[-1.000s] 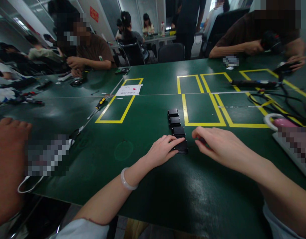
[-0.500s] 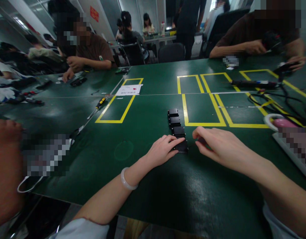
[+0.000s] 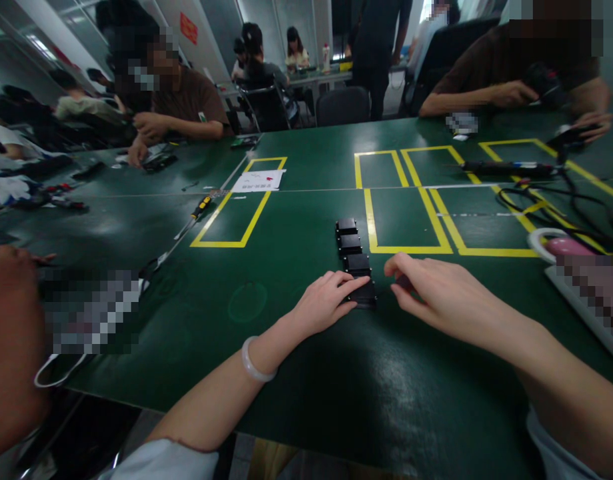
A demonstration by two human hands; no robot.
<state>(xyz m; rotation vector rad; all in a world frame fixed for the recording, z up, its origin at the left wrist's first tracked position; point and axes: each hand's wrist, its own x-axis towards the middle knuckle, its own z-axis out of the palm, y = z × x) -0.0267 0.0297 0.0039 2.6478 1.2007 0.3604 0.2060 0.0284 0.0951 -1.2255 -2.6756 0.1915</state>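
Several small black blocks with little bright studs at their corners stand in a line on the green table. My left hand is on the nearest black block, index finger across its top and thumb along its near side, so part of it is covered. Beyond it sit a second black block and, farther off, more black blocks. My right hand hovers just right of the line, apart from it. Its fingers are curled, with a gap between thumb and index finger; nothing shows in it.
Yellow tape rectangles mark the green table. A paper label and a yellow-black screwdriver lie left. A black corded tool, black cables and a pink item are right. Co-workers sit opposite; another person's arm is at left.
My hands and the black blocks stay nearly where they were. At the left edge, the other person's arm has shifted slightly, and fingers now show beyond it.
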